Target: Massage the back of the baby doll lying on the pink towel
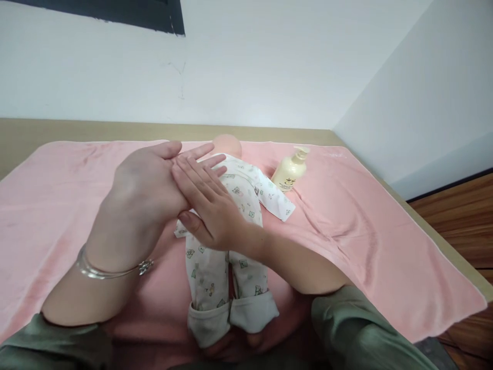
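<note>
My left hand (150,177) is turned palm up with its fingers stretched out. Across its palm and fingers lies my right hand (211,205), flat, fingers straight, the two touching. Both are raised over a baby doll (246,200) in white printed clothes with turned-up trouser cuffs. The doll lies on a pink blanket (331,226), its round head (227,145) at the far end and its feet towards me. My hands cover part of its upper body and one sleeve. Beyond its other sleeve is a cream-coloured pump bottle (290,169), apart from my hands and leaning slightly.
Under the blanket is a light wooden table (269,128), its back edge along a white wall (262,61). A dark-framed panel (165,15) is at the upper left. Brown wood-grained furniture (458,216) stands at the right, below the table's edge.
</note>
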Tool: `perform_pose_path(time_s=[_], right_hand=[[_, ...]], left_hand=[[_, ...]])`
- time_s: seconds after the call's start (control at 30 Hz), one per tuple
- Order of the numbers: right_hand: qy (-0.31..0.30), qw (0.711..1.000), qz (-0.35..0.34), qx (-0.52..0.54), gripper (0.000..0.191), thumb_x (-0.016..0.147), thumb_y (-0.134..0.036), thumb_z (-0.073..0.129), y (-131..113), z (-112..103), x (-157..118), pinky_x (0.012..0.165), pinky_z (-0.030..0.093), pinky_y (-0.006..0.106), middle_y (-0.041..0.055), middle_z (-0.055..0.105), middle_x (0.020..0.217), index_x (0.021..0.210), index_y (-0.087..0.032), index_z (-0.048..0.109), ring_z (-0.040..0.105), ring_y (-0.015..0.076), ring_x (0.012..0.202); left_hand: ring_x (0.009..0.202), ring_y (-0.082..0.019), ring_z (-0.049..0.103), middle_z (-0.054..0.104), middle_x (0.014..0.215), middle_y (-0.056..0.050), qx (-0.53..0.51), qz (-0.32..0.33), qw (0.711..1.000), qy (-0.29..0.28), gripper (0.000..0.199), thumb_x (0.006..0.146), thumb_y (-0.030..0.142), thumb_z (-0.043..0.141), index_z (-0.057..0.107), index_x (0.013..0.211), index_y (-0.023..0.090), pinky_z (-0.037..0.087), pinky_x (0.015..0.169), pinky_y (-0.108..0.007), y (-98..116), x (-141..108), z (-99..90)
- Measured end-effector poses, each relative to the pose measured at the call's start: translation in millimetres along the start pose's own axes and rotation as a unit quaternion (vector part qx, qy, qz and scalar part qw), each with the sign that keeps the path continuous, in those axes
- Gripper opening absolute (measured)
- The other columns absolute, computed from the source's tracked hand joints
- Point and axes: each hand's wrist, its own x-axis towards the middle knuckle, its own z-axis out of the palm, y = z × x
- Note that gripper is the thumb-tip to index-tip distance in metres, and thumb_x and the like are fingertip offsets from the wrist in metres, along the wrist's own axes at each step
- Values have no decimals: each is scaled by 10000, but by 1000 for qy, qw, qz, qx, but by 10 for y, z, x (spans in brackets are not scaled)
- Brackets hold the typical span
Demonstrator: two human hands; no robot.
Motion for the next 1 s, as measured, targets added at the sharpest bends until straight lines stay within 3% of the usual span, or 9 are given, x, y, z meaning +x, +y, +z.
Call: perform_pose_path(time_s=[0.1, 0.2, 0.33, 0.47, 0.57, 0.7, 0.8, 0.9, 1.0], right_hand=[[-101, 990, 93, -18, 649, 1090, -305, 327, 311, 122, -47, 1446, 224, 540, 128, 292, 1794, 1696, -75, 325, 205, 261, 1727], [-164, 967, 191, -26, 607, 1062, -256, 405, 595, 200, -67, 1416, 250, 608, 200, 335, 1763, 1619, -24, 468, 259, 357, 1704], [-182, 961, 207, -4, 567, 1089, -288, 402, 941, 169, -28, 1426, 180, 612, 168, 353, 1761, 1608, -89, 514, 242, 322, 1714], [-175, 923, 342, -33, 689, 1109, -413, 394, 1025, 60, 2, 1406, 212, 618, 231, 286, 1773, 1683, -33, 362, 242, 375, 1704], [-183, 878, 429, -108, 769, 1119, -428, 375, 705, 44, -39, 1381, 266, 619, 352, 292, 1724, 1660, 111, 296, 287, 457, 1670], [-210, 911, 321, -149, 653, 1094, -231, 362, 350, 101, -88, 1389, 293, 556, 333, 285, 1735, 1662, 88, 326, 296, 434, 1674], [-217, 937, 257, -96, 590, 1098, -193, 330, 585, 102, -27, 1414, 244, 537, 228, 324, 1762, 1657, -28, 421, 257, 356, 1703], [-226, 932, 278, -55, 636, 1122, -345, 403, 942, 65, 58, 1417, 211, 574, 190, 259, 1796, 1694, -72, 356, 206, 355, 1716], [-198, 907, 358, -96, 711, 1126, -431, 399, 942, 61, 63, 1391, 277, 559, 284, 333, 1740, 1674, 20, 348, 301, 411, 1673]], left_hand=[[1393, -259, 665, 736, 1294, -188, -29, -1, 997, 70, 450, 1090, 329, 308, 673, 1224, 103, 501, 1266, -441, -52, 332, -10], [1270, -236, 714, 760, 1219, -128, 13, 140, 985, 101, 191, 953, 264, 547, 711, 976, 169, 506, 1249, -355, -351, 840, -127], [1124, -233, 722, 779, 1083, -81, 175, 237, 947, 130, 198, 836, 132, 554, 736, 903, 172, 557, 1148, -387, -713, 1311, -348], [1177, -265, 711, 796, 1161, -81, 320, 283, 895, 129, 328, 812, 80, 505, 763, 992, 174, 534, 1175, -452, -857, 1381, -457], [1238, -280, 700, 790, 1225, -110, 367, 317, 866, 121, 364, 837, 106, 486, 770, 1060, 154, 511, 1199, -464, -935, 1360, -479], [1173, -288, 718, 796, 1167, -127, 373, 326, 856, 149, 366, 834, 157, 465, 760, 1051, 141, 535, 1152, -470, -1031, 1362, -490], [1157, -277, 720, 798, 1157, -111, 380, 328, 851, 155, 368, 847, 182, 452, 753, 1056, 161, 541, 1135, -455, -1064, 1366, -499], [1174, -274, 713, 796, 1178, -108, 393, 333, 843, 153, 391, 850, 186, 440, 749, 1088, 168, 532, 1146, -453, -1068, 1369, -505], [1199, -292, 708, 791, 1200, -135, 399, 336, 840, 153, 420, 843, 185, 427, 749, 1110, 145, 523, 1159, -472, -1067, 1373, -505]])
